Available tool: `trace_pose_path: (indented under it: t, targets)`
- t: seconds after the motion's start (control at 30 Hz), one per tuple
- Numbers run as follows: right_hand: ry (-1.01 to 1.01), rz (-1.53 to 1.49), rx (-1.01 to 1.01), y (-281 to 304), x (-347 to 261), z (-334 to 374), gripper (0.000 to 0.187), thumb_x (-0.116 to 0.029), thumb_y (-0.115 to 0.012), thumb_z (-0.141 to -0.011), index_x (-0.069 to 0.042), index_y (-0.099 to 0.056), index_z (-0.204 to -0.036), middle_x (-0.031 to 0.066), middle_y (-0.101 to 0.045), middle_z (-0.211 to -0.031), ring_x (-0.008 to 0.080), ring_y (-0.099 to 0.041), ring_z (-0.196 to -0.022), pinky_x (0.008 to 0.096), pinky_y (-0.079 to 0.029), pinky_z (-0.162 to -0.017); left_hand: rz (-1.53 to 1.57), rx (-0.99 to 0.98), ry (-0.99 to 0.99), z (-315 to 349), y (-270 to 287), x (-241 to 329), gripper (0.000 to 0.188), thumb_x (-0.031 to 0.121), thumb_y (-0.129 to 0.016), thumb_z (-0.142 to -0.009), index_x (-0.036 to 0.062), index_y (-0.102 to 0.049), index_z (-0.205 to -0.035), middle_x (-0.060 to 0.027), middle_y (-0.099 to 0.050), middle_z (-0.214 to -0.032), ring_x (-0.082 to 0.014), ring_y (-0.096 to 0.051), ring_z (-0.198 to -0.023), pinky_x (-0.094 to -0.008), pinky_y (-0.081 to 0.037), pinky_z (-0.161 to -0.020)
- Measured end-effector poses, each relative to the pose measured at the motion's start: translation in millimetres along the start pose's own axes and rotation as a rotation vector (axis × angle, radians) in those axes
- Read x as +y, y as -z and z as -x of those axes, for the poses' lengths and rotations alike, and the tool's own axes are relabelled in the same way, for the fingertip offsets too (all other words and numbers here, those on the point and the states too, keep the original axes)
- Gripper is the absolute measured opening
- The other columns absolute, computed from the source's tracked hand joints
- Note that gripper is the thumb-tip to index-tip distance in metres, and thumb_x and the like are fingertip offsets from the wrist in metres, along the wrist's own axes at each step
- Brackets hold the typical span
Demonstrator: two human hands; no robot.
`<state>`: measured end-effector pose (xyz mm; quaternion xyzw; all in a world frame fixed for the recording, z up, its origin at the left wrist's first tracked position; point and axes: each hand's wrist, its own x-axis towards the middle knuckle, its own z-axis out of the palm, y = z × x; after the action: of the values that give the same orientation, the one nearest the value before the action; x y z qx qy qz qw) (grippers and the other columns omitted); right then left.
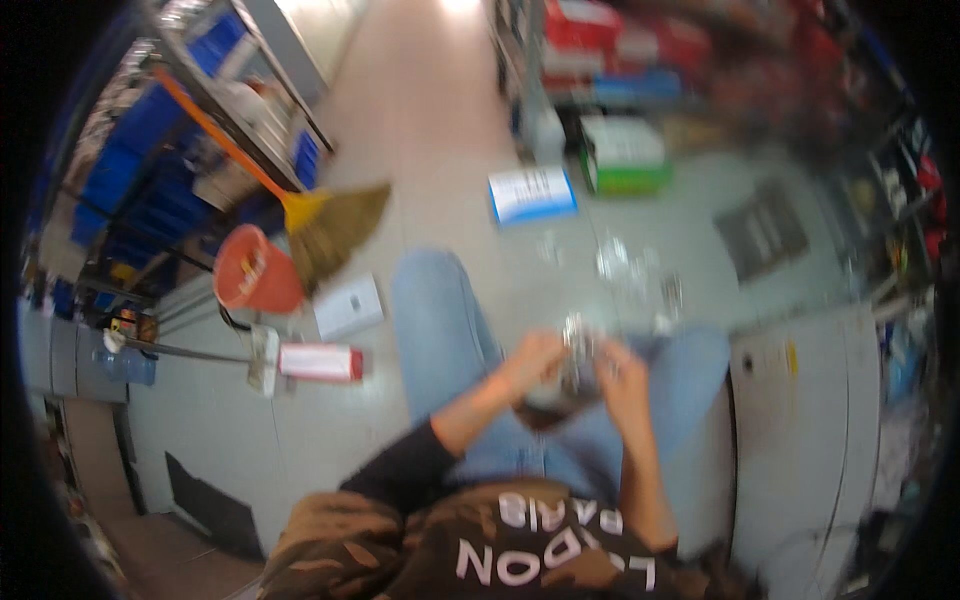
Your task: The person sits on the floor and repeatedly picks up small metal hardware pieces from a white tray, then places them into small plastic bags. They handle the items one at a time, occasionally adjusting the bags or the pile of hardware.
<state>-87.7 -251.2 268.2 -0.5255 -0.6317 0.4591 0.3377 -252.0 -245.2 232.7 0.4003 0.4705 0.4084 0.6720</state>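
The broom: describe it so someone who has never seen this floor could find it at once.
Start at the blue-bin shelves on the left; the broom leans out from them over the grey floor. Its long orange handle ends in a yellow collar and a tan straw head, just above the orange bucket. Nothing else nearby has bristles.

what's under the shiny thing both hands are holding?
Directly below the shiny, crinkled clear item sit the person's lap and blue jeans. The left hand and right hand cover its sides; its underside is hidden, and blur obscures a dark shape beneath.
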Motion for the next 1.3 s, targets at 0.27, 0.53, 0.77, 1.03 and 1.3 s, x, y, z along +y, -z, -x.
trace_pose_path:
  t: [0.27, 0.53, 0.77, 1.03, 1.3]
  targets:
    - [-0.200, -0.408, 0.031, 10, 11, 4, 0.024, -0.011, -0.056, -0.083, -0.001, -0.061, -0.104, -0.0051, -0.045, -0.060, 0.0032, -0.038, -0.050, 0.0195, -0.029, -0.045, 0.208, -0.097, 0.057, 1, -10, 8, 0.013, 0.014, -0.055, -0.084, 0.0011, -0.059, -0.087, 0.0063, -0.044, -0.062, -0.0003, -0.030, -0.047, -0.0182, -0.022, -0.040]
    - [-0.248, -0.471, 0.035, 6, 9, 5, 0.024, -0.005, -0.060, -0.079, -0.002, -0.062, -0.103, -0.0060, -0.048, -0.060, 0.0009, -0.039, -0.052, 0.0169, -0.028, -0.045, 0.300, -0.094, 0.108, 6, -10, 5, 0.013, 0.011, -0.054, -0.084, -0.0002, -0.057, -0.088, 0.0059, -0.040, -0.058, -0.0019, -0.030, -0.047, -0.0191, -0.023, -0.042]
    - [-0.135, -0.374, 0.068, 4, 7, 8, 0.027, -0.008, -0.060, -0.079, 0.002, -0.058, -0.105, 0.0047, -0.061, -0.086, 0.0045, -0.040, -0.055, 0.0192, -0.032, -0.047, 0.510, -0.064, 0.253, 2, -4, 6, 0.012, 0.014, -0.052, -0.085, 0.0024, -0.055, -0.085, 0.0056, -0.034, -0.055, -0.0038, -0.029, -0.045, -0.0196, -0.026, -0.042]
    - [-0.196, -0.435, 0.077, 10, 4, 14, 0.025, -0.007, -0.061, -0.078, 0.000, -0.060, -0.102, -0.0026, -0.052, -0.068, 0.0020, -0.039, -0.054, 0.0168, -0.030, -0.048, 0.315, -0.191, 0.271, 6, -11, 3, 0.011, 0.014, -0.058, -0.083, 0.0044, -0.052, -0.082, 0.0061, -0.037, -0.055, -0.0019, -0.029, -0.044, -0.0187, -0.027, -0.041]
    - [-0.226, -0.399, 0.057, 20, 0, 21, 0.018, -0.006, -0.060, -0.081, -0.002, -0.062, -0.097, -0.0027, -0.057, -0.073, 0.0013, -0.043, -0.059, 0.0157, -0.033, -0.052, 0.393, -0.185, 0.160, 8, -17, 1, 0.011, 0.007, -0.059, -0.081, 0.0003, -0.053, -0.087, 0.0014, -0.051, -0.067, -0.0024, -0.031, -0.045, -0.0201, -0.031, -0.041]
